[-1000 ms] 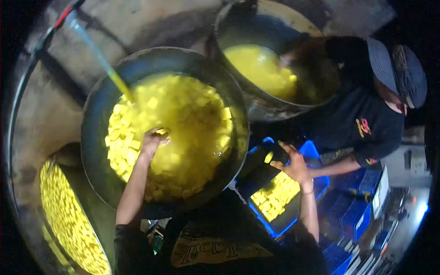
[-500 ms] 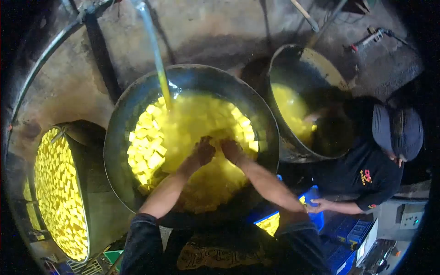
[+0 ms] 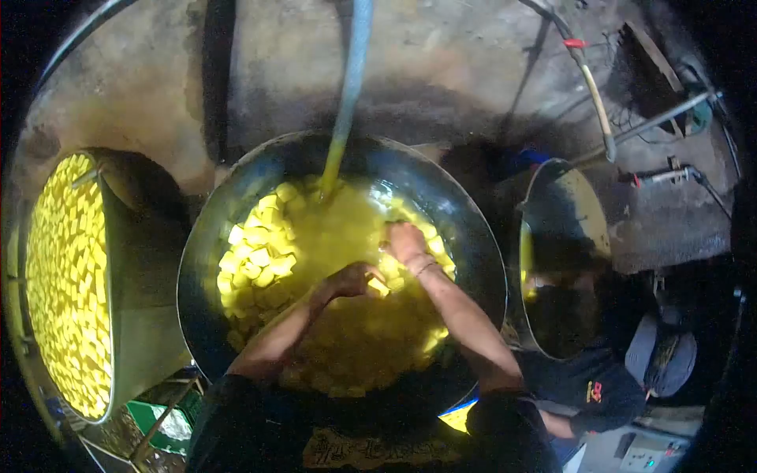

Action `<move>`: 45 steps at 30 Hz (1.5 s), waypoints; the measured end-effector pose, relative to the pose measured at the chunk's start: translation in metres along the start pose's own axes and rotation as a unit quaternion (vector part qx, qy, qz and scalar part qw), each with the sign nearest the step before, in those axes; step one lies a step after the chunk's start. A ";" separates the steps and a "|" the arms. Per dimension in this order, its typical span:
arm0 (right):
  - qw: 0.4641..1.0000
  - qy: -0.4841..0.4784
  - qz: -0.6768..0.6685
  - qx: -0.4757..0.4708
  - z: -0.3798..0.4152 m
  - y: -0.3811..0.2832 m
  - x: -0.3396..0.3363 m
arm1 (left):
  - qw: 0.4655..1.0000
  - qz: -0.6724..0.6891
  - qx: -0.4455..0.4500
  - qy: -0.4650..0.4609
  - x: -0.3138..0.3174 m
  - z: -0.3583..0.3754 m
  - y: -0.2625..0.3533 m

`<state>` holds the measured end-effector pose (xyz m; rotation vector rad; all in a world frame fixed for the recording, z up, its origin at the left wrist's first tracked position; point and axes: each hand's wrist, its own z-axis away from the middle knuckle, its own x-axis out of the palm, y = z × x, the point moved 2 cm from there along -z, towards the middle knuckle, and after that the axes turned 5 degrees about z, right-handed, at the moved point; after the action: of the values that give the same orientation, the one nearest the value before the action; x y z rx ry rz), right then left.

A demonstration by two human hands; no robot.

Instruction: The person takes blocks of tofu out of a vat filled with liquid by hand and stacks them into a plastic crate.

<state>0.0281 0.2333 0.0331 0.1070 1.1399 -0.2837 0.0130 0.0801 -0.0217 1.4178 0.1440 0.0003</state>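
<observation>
A wide dark wok (image 3: 481,236) holds cloudy yellow liquid (image 3: 335,236) and many yellow tofu cubes (image 3: 259,248), heaped along its left and right sides. My left hand (image 3: 351,280) is over the middle of the wok, its fingers closed on a yellow tofu cube (image 3: 380,288). Higher and to the right, my right hand (image 3: 405,241) has curled fingers pointing down among the cubes at the right side. What lies in those fingers is hidden. A bluish pipe (image 3: 351,87) slants down into the liquid at the far side.
On the left stands a large drum (image 3: 146,292) full of yellow cubes. At right are another vessel (image 3: 564,169) with yellow liquid and a co-worker (image 3: 595,386) in a dark shirt. A blue-edged container (image 3: 457,415) and a green crate (image 3: 162,422) sit below.
My hands were together in the middle of the liquid; now they are apart, the right one farther right and the left one holding a cube above the liquid. The view has shifted.
</observation>
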 end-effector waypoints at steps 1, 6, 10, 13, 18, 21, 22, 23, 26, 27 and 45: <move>0.997 0.042 0.068 -0.018 -0.019 -0.003 0.023 | 0.993 0.103 -0.061 -0.002 -0.007 0.006 -0.004; 0.964 0.048 -0.243 -0.095 -0.059 0.025 0.087 | 0.943 0.219 0.149 0.200 -0.016 0.017 -0.032; 0.806 -0.017 -0.584 -0.097 -0.025 0.037 0.058 | 0.670 0.653 -0.032 0.352 -0.015 0.009 -0.048; 0.771 -0.001 -0.634 -0.056 0.022 0.017 0.026 | 0.656 0.644 0.078 0.385 -0.008 -0.011 -0.061; 0.827 0.049 -0.558 -0.046 0.061 -0.031 -0.011 | 0.595 0.694 0.052 0.403 0.015 -0.019 -0.017; 0.886 0.107 -0.450 -0.019 0.058 -0.030 0.007 | 0.547 0.734 0.059 0.399 0.024 -0.028 -0.022; 0.874 0.090 -0.475 -0.037 0.067 -0.035 -0.005 | 0.532 0.737 0.042 0.415 0.028 -0.026 -0.017; 0.861 0.070 -0.500 -0.053 0.075 -0.040 -0.012 | 0.516 0.739 0.025 0.431 0.032 -0.025 -0.011; 0.951 0.237 -0.192 -0.055 0.081 -0.057 -0.019 | 0.560 0.731 0.220 0.322 0.044 -0.043 -0.024; 0.951 0.233 -0.191 -0.064 0.079 -0.057 -0.017 | 0.556 0.730 0.225 0.329 0.042 -0.033 -0.002; 0.719 -0.092 -0.688 -0.035 0.098 -0.096 0.070 | 0.493 0.730 0.320 0.349 -0.041 0.115 0.054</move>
<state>0.1145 0.1073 0.0158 -0.8861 0.8241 -1.5428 -0.0114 -0.0287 0.0525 1.7628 -0.5137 2.1900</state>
